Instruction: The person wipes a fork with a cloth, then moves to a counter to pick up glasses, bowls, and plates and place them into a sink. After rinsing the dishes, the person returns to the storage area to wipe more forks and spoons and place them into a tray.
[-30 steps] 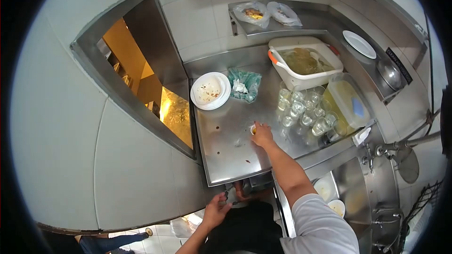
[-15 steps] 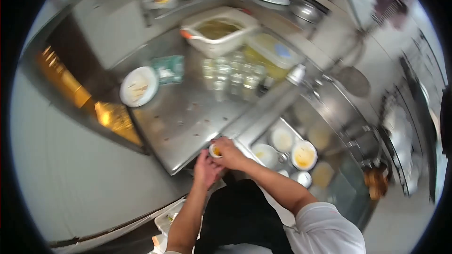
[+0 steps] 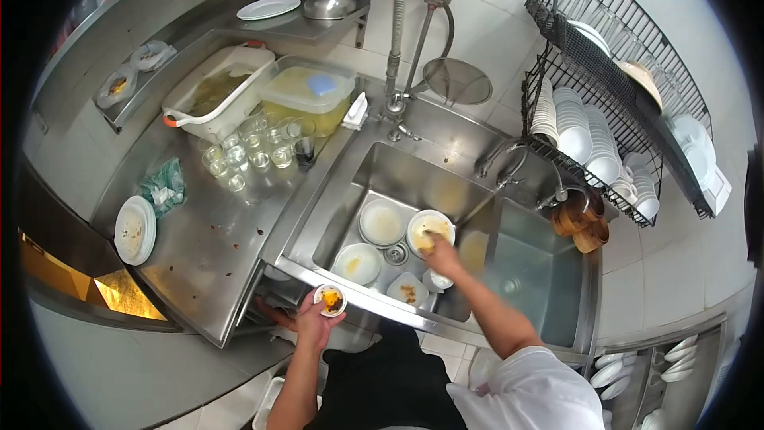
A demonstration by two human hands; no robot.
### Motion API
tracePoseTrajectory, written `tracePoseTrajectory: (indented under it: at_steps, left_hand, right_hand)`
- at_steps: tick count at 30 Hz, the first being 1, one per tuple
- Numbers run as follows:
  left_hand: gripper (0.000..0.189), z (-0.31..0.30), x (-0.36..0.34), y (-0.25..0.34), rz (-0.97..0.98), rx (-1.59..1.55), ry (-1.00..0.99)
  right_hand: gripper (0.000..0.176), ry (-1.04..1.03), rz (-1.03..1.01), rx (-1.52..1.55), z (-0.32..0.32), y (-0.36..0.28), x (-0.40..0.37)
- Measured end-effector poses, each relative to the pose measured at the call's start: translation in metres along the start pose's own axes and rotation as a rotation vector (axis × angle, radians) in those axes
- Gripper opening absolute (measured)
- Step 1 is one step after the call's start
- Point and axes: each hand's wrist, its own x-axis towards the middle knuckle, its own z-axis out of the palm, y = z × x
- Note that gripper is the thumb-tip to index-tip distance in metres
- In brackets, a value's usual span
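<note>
My left hand [image 3: 312, 322] is closed around a small white cup [image 3: 329, 300] in front of the sink's front edge. Orange and dark food residue shows inside it. My right hand [image 3: 439, 253] reaches down into the sink [image 3: 366, 171], over a white bowl [image 3: 430, 217] with yellowish leftovers. Its blurred fingers overlap the bowl's near inner side, and I cannot tell whether they grip anything. Around it in the basin lie a bowl of cloudy liquid [image 3: 381, 221], another white bowl [image 3: 357, 263], a dish with brown scraps [image 3: 407, 291] and a small white cup [image 3: 438, 280].
Several glasses [image 3: 259, 158], a white tub [image 3: 219, 95] and a clear container [image 3: 308, 93] stand on the left counter, with stacked plates [image 3: 136, 230] and a green wrapper [image 3: 163, 188]. A tap [image 3: 513, 175] overhangs the sinks. A dish rack [image 3: 597, 143] hangs at right.
The view has swung right toward the sink. My hands were together at the small cup; now my right hand has left it and moved right over the bowl, while the left keeps the cup.
</note>
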Motion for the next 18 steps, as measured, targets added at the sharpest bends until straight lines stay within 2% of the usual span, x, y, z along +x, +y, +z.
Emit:
tracePoseTrajectory:
  at_steps: [2, 4, 6, 8, 10, 12, 14, 15, 17, 18]
  left_hand:
    - [0.034, 0.009, 0.003, -0.006, 0.009, 0.004, 0.015]
    - [0.034, 0.021, 0.004, -0.013, 0.008, 0.016, 0.062]
    - [0.034, 0.036, 0.002, -0.015, 0.009, 0.017, 0.079]
    - [0.033, 0.052, 0.002, -0.018, 0.004, 0.024, 0.124]
    - [0.032, 0.064, 0.003, -0.024, 0.015, 0.009, 0.154]
    - [0.031, 0.079, 0.006, -0.024, 0.028, 0.035, 0.184]
    - [0.030, 0.094, 0.012, -0.028, 0.031, 0.049, 0.202]
    - [0.029, 0.104, 0.015, -0.029, 0.023, 0.058, 0.222]
    - [0.029, 0.114, 0.027, -0.036, 0.021, 0.076, 0.231]
    - [0.029, 0.121, 0.032, -0.039, 0.010, 0.061, 0.215]
  right_hand:
    - [0.051, 0.134, 0.056, -0.106, -0.024, 0.081, 0.033]
    - [0.046, 0.195, 0.135, -0.312, -0.076, 0.109, 0.049]
    - [0.041, 0.199, 0.183, -0.384, -0.109, 0.159, 0.078]
    - [0.038, 0.095, 0.034, -0.794, -0.127, 0.237, 0.120]
    - [0.037, 0.100, 0.066, -0.765, -0.161, 0.253, 0.146]
    - [0.037, 0.250, -0.057, -0.918, -0.167, 0.313, 0.191]
    - [0.037, 0.293, 0.013, -0.695, -0.187, 0.301, 0.200]
    - [0.037, 0.275, -0.016, -0.695, -0.197, 0.289, 0.203]
    - [0.031, 0.068, 0.148, -0.647, -0.211, 0.276, 0.210]
    - [0.031, 0.063, 0.135, -0.648, -0.211, 0.283, 0.218]
